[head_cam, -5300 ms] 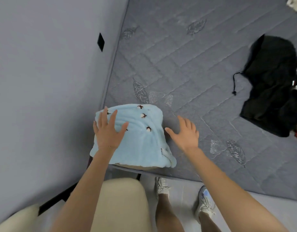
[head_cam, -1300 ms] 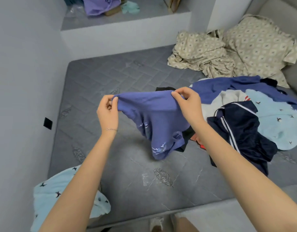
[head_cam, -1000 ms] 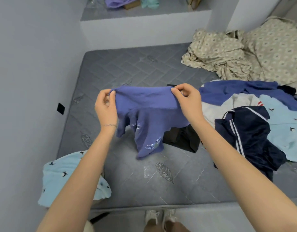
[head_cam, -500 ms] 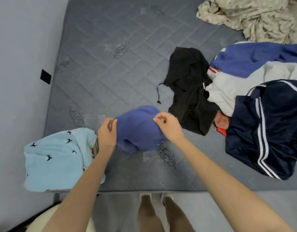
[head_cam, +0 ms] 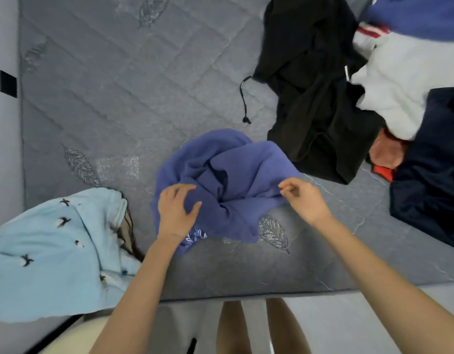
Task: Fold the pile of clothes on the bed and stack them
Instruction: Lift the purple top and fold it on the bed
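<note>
A purple garment (head_cam: 228,180) lies crumpled on the grey mattress (head_cam: 118,98), close to its near edge. My left hand (head_cam: 176,210) rests on the garment's left part with fingers spread and relaxed. My right hand (head_cam: 303,199) is at the garment's right edge, fingers curled, thumb and forefinger pinching the fabric. A folded light blue garment with small dark birds (head_cam: 54,251) sits at the mattress's near left corner. The unfolded pile lies to the right: a black drawstring piece (head_cam: 315,93), a white piece (head_cam: 404,80), a navy piece (head_cam: 435,169).
A grey wall (head_cam: 3,149) with a small black square runs along the mattress's left side. My legs and the pale floor (head_cam: 348,323) show below the mattress edge. Bare mattress stretches beyond the purple garment.
The purple garment, held up stretched between both hands a second ago, has come down onto the mattress. My left hand has let go and lies on it. The view has tilted downward.
</note>
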{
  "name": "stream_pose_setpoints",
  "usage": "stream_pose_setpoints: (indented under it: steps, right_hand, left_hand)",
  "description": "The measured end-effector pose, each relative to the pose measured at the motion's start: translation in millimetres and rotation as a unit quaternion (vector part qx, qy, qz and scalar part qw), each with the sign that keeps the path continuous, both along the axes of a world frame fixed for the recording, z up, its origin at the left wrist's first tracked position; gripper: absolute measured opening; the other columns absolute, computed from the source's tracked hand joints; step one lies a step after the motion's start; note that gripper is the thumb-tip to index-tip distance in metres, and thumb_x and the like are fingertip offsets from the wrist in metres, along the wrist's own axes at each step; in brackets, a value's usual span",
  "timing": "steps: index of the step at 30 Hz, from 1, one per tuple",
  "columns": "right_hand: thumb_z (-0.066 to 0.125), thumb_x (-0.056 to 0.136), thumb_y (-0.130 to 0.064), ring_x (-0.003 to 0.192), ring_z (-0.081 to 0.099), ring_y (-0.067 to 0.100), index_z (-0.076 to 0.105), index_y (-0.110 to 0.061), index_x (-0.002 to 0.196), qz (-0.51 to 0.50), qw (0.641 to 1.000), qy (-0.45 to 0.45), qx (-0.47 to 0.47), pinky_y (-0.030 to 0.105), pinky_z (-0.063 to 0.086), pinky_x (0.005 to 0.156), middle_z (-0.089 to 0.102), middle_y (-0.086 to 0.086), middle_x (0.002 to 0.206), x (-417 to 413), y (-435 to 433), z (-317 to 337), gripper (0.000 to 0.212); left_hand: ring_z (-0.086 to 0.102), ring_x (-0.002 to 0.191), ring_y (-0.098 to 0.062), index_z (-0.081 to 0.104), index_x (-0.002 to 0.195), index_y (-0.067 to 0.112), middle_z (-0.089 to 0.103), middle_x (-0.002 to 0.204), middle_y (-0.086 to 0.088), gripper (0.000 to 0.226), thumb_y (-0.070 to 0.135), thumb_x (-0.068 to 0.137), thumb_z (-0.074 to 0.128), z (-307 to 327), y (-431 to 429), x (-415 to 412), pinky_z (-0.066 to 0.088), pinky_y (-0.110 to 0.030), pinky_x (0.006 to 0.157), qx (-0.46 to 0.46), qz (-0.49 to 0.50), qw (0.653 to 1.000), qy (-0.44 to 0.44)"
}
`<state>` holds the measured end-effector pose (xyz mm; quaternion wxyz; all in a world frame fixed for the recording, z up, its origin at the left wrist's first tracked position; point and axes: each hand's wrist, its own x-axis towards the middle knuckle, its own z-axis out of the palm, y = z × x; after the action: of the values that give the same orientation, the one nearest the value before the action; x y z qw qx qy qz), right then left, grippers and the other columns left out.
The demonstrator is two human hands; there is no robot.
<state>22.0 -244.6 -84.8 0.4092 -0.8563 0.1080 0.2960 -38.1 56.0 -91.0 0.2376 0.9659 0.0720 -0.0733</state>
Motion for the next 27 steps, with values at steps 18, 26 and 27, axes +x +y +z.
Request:
stream_pose_setpoints:
  steps: [18,26,27]
  right_hand:
    - [0.064,0.083,-0.02,0.122,0.034,0.029,0.062,-0.02,0.12,0.27,0.927,-0.107,-0.238,0.034,0.018,0.098,0.044,0.005,0.128,-16,0,-54,0.037]
    - [0.045,0.1,-0.022,0.098,0.057,0.034,0.065,-0.007,0.092,0.205,0.967,-0.108,-0.108,0.034,0.029,0.093,0.068,0.017,0.096,-8,14,-18,0.025]
    - [0.044,0.101,-0.02,0.093,0.057,0.035,0.063,-0.004,0.09,0.175,0.978,-0.091,-0.069,0.032,0.031,0.085,0.067,0.02,0.093,-9,19,-7,0.026]
  left_hand:
    - [0.056,0.07,-0.024,0.06,0.07,0.019,0.057,0.068,0.003,0.016,0.021,0.067,0.076,-40,-88,3,0.029,-0.034,0.077,0.069,-0.333,0.94,-0.021]
    - [0.05,0.072,-0.003,0.055,0.095,0.006,0.056,0.08,0.004,0.007,0.005,0.095,0.048,42,-50,31,0.039,-0.012,0.072,-0.218,0.02,0.975,-0.026]
    - [0.048,0.07,0.0,0.054,0.095,0.007,0.055,0.079,0.004,0.007,0.004,0.095,0.048,49,-46,35,0.037,-0.01,0.071,-0.214,0.023,0.976,-0.028]
